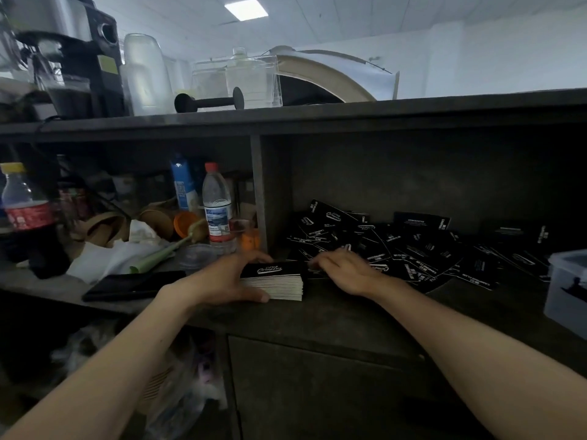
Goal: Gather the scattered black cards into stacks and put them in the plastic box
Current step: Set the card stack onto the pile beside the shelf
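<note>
A thick stack of black cards with white lettering on top sits on the dark counter near its front edge. My left hand grips the stack from its left side, thumb at the front and fingers at the back. My right hand lies palm down just right of the stack, its fingers on loose cards. Many scattered black cards cover the shelf behind and to the right. The plastic box, translucent with a blue-grey tint, stands at the far right edge, with something dark inside.
A vertical divider splits the shelf. Left of it stand a water bottle, a cola bottle, paper bags, tissue and a black phone. On the upper ledge are a coffee machine and clear containers.
</note>
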`<state>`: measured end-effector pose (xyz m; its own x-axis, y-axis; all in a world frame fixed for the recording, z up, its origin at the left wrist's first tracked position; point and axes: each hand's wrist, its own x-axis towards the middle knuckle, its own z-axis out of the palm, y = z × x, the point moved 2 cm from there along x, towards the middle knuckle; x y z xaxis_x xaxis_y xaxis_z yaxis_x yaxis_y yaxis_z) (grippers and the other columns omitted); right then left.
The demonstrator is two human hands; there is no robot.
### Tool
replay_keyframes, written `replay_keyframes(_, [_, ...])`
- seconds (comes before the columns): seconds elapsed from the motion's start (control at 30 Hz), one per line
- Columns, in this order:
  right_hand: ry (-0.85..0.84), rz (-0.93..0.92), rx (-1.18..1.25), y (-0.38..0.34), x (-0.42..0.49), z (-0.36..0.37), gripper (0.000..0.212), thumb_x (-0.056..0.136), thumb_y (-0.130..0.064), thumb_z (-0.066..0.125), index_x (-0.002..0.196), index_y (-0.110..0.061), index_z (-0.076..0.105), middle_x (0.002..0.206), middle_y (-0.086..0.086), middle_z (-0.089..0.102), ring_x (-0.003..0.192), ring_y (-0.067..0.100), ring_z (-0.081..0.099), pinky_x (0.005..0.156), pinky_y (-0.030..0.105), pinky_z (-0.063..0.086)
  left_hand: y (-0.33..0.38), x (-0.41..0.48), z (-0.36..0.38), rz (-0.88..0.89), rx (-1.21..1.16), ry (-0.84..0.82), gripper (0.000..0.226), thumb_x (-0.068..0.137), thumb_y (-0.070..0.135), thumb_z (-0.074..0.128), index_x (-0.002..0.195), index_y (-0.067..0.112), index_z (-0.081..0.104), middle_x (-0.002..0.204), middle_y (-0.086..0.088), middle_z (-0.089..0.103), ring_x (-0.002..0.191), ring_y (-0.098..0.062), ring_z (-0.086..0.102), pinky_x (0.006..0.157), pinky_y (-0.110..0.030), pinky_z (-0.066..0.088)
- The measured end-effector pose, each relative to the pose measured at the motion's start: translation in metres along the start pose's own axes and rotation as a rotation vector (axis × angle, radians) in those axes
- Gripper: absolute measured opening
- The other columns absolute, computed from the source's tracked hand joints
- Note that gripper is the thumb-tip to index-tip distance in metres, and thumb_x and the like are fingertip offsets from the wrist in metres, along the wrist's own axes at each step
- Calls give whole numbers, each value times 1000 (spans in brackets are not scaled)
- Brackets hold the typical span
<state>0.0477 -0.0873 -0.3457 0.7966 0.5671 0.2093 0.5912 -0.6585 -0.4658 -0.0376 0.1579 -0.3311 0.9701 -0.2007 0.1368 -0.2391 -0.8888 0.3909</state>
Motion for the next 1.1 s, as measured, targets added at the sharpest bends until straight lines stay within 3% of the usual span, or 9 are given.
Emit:
replay_keyframes(0.27, [11,-70,-274,53,-14,-22,34,89,-19,54,118,-30,67,125,-14,64,115,13,48,102,30,40,-5,16,-1,-6,80,-21,74,78,52,78,140,37,41,136,19,43,127,-1,41,105,-21,36])
replay_keyframes(0.37, [34,-104,-350,45,-14,-23,36,85,-26,52,118,-32,65,126,-9,62,120,14,47,100,33,43,-6,20,-4,-14,89,-21,73,80,49,78,141,33,41,139,14,45,128,-4,42,108,-23,37])
replay_keyframes(0.47, [-32,-198,-371,34,-13,-13,44,90,-18,48,132,-25,58,146,-11,47,136,12,35,110,36,34,-8,24,-5,-32,108,-30,74,79,50,78,141,33,41,141,11,46,131,-8,44,110,-28,39])
replay_keyframes(0.53, [-73,-212,-349,34,-13,-8,47,91,-15,45,137,-23,54,148,-10,45,139,13,34,113,38,32,-8,27,-5,-38,122,-29,75,80,48,78,142,32,40,143,9,46,132,-9,43,110,-26,38])
replay_keyframes(0.7, [54,-184,-283,50,-19,-32,44,89,-12,50,132,-21,60,145,-7,49,134,10,43,111,24,31,13,29,-5,-81,115,-13,96,71,53,83,149,34,32,151,7,41,138,-13,41,112,-29,38])
replay_keyframes(0.8, [215,-71,-277,73,-22,-60,40,90,-16,54,129,-23,61,147,-3,45,136,16,40,111,28,30,51,37,-1,95,211,175,78,78,64,71,144,36,40,145,7,45,132,-12,45,107,-34,44])
replay_keyframes(0.93, [295,319,-448,113,-20,-88,44,92,-38,53,134,-26,54,150,6,38,136,28,36,108,42,35,101,68,26,352,250,264,45,92,53,60,130,29,57,130,6,57,124,-10,50,105,-35,45])
replay_keyframes(1.03, [258,586,-496,136,-23,-90,60,91,-57,46,140,-21,44,145,14,39,133,35,35,106,46,33,130,100,55,368,277,240,38,97,38,59,131,23,59,131,3,57,122,-15,54,103,-35,45])
replay_keyframes(1.1, [218,601,-472,148,-25,-84,65,91,-62,42,140,-20,43,143,13,44,131,34,40,104,45,38,142,121,73,298,272,206,43,98,36,56,137,18,54,137,-3,53,126,-21,53,104,-35,45])
